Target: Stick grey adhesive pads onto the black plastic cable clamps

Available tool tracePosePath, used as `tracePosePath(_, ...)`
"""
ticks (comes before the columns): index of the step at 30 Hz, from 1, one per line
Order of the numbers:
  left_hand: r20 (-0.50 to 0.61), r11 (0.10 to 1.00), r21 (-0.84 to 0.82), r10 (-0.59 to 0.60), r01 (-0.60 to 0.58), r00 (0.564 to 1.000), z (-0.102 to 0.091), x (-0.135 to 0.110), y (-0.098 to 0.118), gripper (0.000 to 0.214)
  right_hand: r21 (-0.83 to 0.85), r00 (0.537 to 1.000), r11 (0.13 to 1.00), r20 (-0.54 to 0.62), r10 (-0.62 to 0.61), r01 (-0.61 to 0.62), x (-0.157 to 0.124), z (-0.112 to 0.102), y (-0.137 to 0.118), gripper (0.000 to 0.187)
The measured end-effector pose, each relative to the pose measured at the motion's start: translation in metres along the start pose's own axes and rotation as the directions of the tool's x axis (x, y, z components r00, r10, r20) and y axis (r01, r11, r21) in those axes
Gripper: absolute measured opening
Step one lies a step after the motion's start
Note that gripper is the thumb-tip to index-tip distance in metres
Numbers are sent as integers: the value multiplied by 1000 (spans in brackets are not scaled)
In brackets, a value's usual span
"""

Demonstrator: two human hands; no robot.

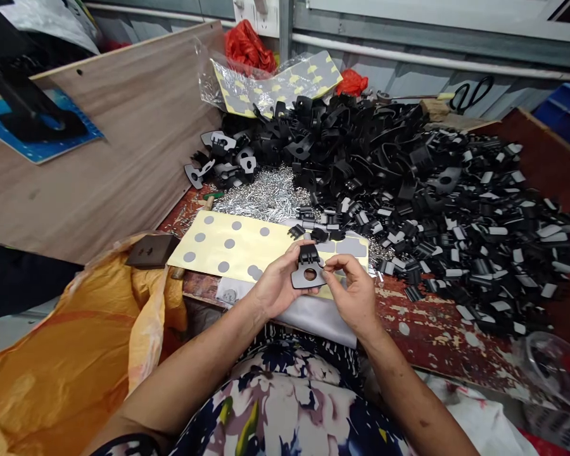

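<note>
My left hand (pixel 276 286) holds a black plastic clip part (pixel 300 278) with a grey face, a round hole and a ribbed hinge piece at its top. Close against its right edge, my right hand (pixel 356 296) has thumb and forefinger pinched together; what lies between the fingertips is too small to make out. Beneath both hands is a yellow sticker sheet (pixel 209 253) with grey dots and larger grey patches. Small black hinge pieces (pixel 319 235) lie on the sheet's far edge, just beyond the held part.
Behind the sheet lie a heap of silver metal pins (pixel 270 196) and a large pile of black plastic parts (pixel 361 139). Small black-and-grey pieces (pixel 498 253) spread to the right. A wooden board (pixel 137 126) walls the left side. An orange sack (pixel 76 335) hangs below it. Black-handled scissors (pixel 470 95) lie at the back.
</note>
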State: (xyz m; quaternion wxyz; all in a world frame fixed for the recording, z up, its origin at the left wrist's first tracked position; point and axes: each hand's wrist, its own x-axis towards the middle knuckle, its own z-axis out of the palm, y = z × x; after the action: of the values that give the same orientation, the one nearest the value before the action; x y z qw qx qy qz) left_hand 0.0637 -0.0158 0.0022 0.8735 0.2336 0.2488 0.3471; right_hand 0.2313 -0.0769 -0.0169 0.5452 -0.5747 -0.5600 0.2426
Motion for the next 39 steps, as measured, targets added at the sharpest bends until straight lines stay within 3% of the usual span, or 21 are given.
tracePosePath(9,19,996,90,27,-29,999,5,-6,1,52,-232,979,952,16,-201,199,-1,3,-9,15)
tracePosePath(13,-27,969,230,97,-88,995,7,-10,-3,67,-437,923,822,54,-382,365,-9,7,-4,29)
tracePosePath(16,-39,947,296,141,-123,989,5,-14,-7,64,-570,892,700,146,-429,430,-15,6,-4,50)
tracePosePath(19,-43,942,329,84,-65,996,-1,-20,-7,62,-662,928,663,147,-344,350,-14,0,-5,65)
tracePosePath(22,-68,943,332,-5,28,998,-9,-28,0,62,-578,983,797,141,-115,176,-8,-5,-3,81)
tracePosePath(25,-69,946,317,-49,68,996,-15,-38,6,64,-383,962,924,250,105,-1,-1,-7,-1,85)
tracePosePath(27,-67,939,328,-84,101,994,-19,-45,7,65,-263,896,963,411,165,-57,11,-9,-1,83)
tracePosePath(29,-76,902,415,-99,122,992,-24,-49,8,65,-178,803,983,578,145,-50,34,-12,-1,60)
tracePosePath(30,-86,857,498,-100,130,991,-27,-50,11,64,-173,785,985,609,115,-10,50,-13,-1,44)
tracePosePath(31,-96,795,592,-95,134,991,-30,-50,17,64,-205,802,977,592,78,57,69,-12,1,28)
tracePosePath(32,-107,725,676,-76,129,991,-33,-48,27,65,-277,851,950,525,25,143,89,-11,3,21)
tracePosePath(34,-124,611,789,47,70,991,-39,-40,63,73,-479,916,823,386,-113,304,130,-4,11,34)
tracePosePath(35,-126,583,813,173,1,977,-42,-35,88,82,-554,917,753,365,-162,354,148,1,16,46)
tracePosePath(36,-118,532,841,353,-96,928,-44,-30,116,94,-608,907,688,378,-187,395,163,6,20,55)
tracePosePath(37,-81,429,882,542,-193,837,-45,-25,142,112,-640,892,636,408,-193,430,175,10,24,60)
tracePosePath(39,-23,232,933,802,-275,597,-46,-18,184,131,-657,859,573,477,-187,490,191,15,29,55)
